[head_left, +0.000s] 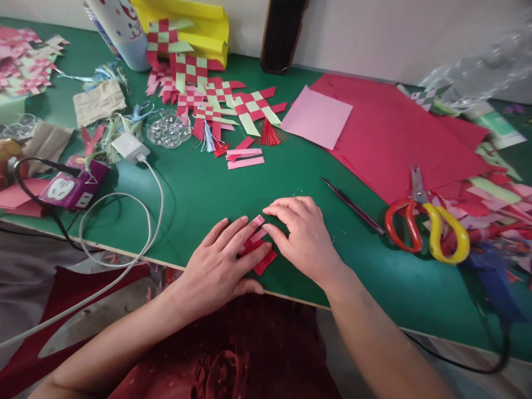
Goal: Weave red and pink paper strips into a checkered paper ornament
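Note:
My left hand [224, 260] lies flat with fingers stretched out, pressing down on a small weave of red and pink paper strips [260, 246] near the front edge of the green table [199, 183]. My right hand [301, 235] rests beside it, its fingers curled and pinching the strips' right side. Much of the weave is hidden under both hands. Two loose pink strips [244, 158] lie farther back.
Finished red-and-green woven pieces [216, 94] with tassels sit at the back. Red paper sheets [390, 133] and a pink sheet [318, 117] lie to the right, with scissors [428, 221] and a pen [353, 206]. A white charger [129, 147] with its cable, a purple box [72, 188] and a dish of beads [168, 128] are on the left.

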A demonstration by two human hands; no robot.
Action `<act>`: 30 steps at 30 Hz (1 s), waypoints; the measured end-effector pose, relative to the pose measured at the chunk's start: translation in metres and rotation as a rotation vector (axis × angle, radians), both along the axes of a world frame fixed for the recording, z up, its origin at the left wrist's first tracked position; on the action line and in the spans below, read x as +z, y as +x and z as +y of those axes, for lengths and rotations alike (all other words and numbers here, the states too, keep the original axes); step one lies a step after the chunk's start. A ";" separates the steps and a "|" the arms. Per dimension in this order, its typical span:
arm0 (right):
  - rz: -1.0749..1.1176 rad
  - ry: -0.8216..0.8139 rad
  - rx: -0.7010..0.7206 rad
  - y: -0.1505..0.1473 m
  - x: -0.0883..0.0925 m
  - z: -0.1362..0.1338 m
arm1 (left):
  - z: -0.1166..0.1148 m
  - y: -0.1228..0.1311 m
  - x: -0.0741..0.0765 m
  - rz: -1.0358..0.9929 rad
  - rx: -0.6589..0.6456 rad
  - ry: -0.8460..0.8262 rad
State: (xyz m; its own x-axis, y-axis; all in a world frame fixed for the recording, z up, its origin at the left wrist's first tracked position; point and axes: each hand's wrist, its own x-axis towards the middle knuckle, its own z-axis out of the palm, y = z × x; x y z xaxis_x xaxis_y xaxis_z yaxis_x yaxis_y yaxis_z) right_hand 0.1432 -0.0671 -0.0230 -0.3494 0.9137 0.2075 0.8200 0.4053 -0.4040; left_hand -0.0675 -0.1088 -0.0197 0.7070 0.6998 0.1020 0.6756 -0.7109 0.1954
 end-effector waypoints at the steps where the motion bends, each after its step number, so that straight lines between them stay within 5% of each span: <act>1: -0.002 0.001 0.000 0.000 0.000 0.000 | -0.001 0.000 0.000 0.020 0.000 -0.004; 30: -0.099 0.043 -0.104 -0.014 -0.003 -0.006 | -0.013 -0.015 -0.002 0.093 0.019 0.026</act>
State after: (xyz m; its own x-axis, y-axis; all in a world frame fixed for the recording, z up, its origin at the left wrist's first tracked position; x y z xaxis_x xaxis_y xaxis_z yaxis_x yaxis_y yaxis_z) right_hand 0.1289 -0.0732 -0.0258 -0.2743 0.9369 0.2165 0.8932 0.3317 -0.3035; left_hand -0.0824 -0.1217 -0.0221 0.7011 0.7110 0.0545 0.7032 -0.7020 0.1130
